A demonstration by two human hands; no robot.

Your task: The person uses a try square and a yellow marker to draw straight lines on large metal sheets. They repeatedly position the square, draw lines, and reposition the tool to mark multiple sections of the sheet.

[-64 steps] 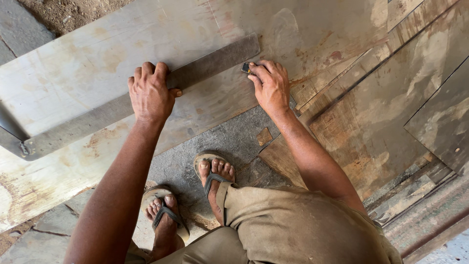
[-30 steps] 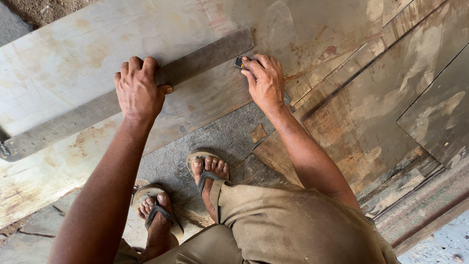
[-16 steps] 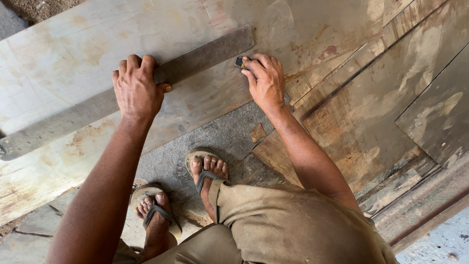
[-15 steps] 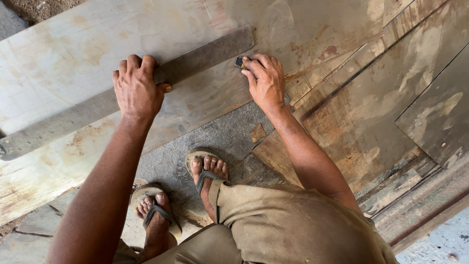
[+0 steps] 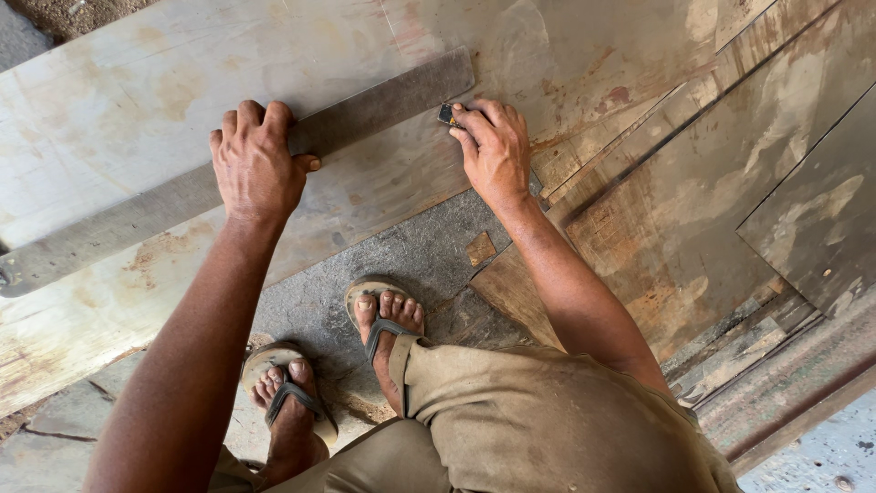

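So the big pale, rust-stained metal sheet (image 5: 182,64) lies flat on the ground with a long flat grey steel straightedge (image 5: 383,96) laid diagonally across it, and the left hand (image 5: 258,169) is spread palm-down, pressing that straightedge in place about mid-length. The right hand (image 5: 493,151) is pinched around a small dark marking tool with a yellowish bit (image 5: 447,115), its tip sitting right beside the straightedge's lower edge near the right end. I can't make out any scribed line along the edge, so my guess is the marking is barely begun, with nearly the whole length left.
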